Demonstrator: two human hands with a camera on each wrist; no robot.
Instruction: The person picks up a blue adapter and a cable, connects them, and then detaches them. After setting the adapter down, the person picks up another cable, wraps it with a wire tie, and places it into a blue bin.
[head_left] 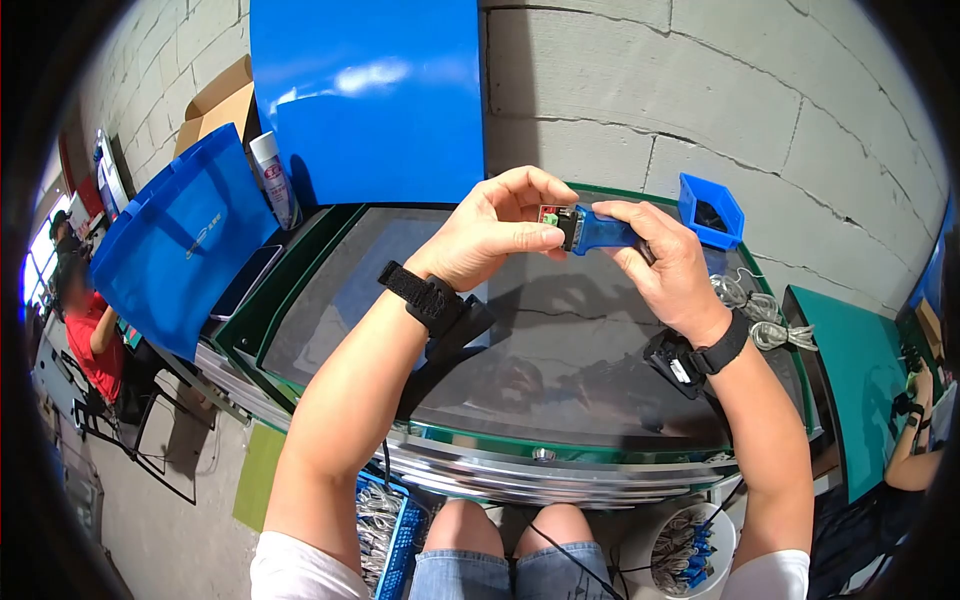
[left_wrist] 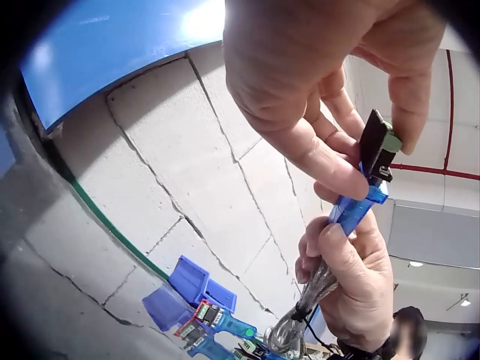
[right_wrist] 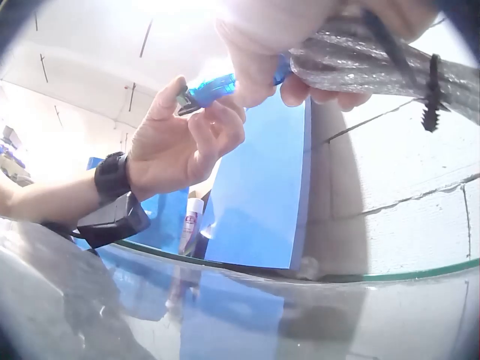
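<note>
Over the table, my left hand point(head_left: 490, 228) pinches a small black adapter board with a green terminal block point(left_wrist: 375, 146) between thumb and fingers. My right hand point(head_left: 665, 258) holds the translucent blue plug point(head_left: 607, 232) of a cable from the other side. Board and plug sit end to end, joined in line. In the right wrist view the plug's clear grey cable point(right_wrist: 352, 64) runs back under the right palm, coiled and bound with a black tie point(right_wrist: 431, 94). Part of the plug is hidden behind the right fingers.
A small blue bin point(head_left: 728, 215) and coiled grey cables point(head_left: 770, 320) lie at the right. A large blue bin point(head_left: 185, 245) and spray can point(head_left: 275, 180) stand left. Below the table edge are a blue basket point(head_left: 408, 530) and white bucket point(head_left: 728, 560) of cables. Other people are at both sides.
</note>
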